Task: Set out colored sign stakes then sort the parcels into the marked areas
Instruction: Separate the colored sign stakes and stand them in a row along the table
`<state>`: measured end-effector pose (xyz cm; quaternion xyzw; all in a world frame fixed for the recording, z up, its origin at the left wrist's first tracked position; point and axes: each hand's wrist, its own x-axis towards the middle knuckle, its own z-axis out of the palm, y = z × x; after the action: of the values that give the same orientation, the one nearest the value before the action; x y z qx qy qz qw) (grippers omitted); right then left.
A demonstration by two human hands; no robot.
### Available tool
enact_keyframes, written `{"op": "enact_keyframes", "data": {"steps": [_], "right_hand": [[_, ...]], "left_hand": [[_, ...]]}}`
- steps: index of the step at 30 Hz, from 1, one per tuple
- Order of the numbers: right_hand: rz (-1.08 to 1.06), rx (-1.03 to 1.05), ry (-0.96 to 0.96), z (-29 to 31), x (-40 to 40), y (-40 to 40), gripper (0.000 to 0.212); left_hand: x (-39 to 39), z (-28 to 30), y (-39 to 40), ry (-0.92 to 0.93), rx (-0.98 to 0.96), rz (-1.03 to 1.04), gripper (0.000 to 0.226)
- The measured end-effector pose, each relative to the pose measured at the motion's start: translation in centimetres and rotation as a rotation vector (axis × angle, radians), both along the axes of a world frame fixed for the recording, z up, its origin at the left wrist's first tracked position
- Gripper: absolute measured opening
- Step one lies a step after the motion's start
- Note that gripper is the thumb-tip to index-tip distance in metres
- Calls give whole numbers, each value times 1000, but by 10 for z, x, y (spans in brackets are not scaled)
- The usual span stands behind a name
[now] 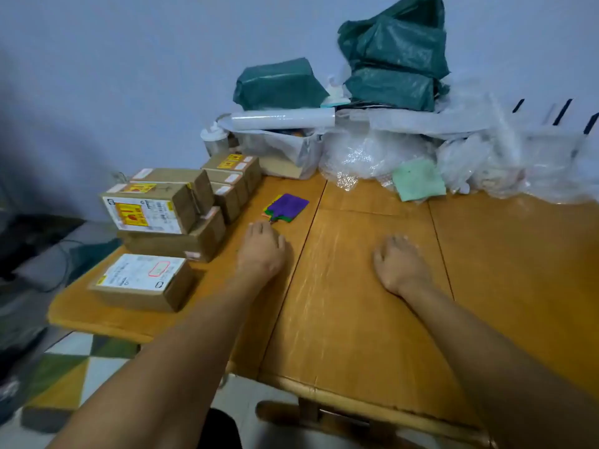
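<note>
A small stack of colored sign stakes (286,207), purple on top with green, yellow and orange edges showing beneath, lies flat on the wooden table (356,303). My left hand (262,249) rests palm down just in front of the stack, fingertips almost at its near edge, holding nothing. My right hand (400,264) lies palm down further right on the bare wood, fingers curled under. Cardboard parcels with labels are piled at the table's left: a stacked group (162,215), a row behind (233,179), and a single white-labelled box (142,281) nearest me.
Along the wall at the back lie green plastic bags (392,59), bubble wrap (372,153), a roll of film (282,119), clear bags (518,157) and a green cloth (418,179). The table's left edge drops to a tiled floor (64,374). A chair (324,413) stands under the near edge.
</note>
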<state>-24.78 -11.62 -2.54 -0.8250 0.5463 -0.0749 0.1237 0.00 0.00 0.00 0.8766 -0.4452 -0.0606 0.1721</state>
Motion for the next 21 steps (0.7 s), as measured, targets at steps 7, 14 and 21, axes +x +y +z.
{"op": "enact_keyframes", "data": {"steps": [7,14,21], "right_hand": [[-23,-59,-40,-5,-5,16,64],[-51,-91,-39,-6,-4,16,65],[-76,-90,-51,-9,-3,13,71]], "left_hand": [[21,7,13,-71,-33,119,43],[36,6,-20,-115,94,124,38],[48,8,-35,-231,171,13,30]]}}
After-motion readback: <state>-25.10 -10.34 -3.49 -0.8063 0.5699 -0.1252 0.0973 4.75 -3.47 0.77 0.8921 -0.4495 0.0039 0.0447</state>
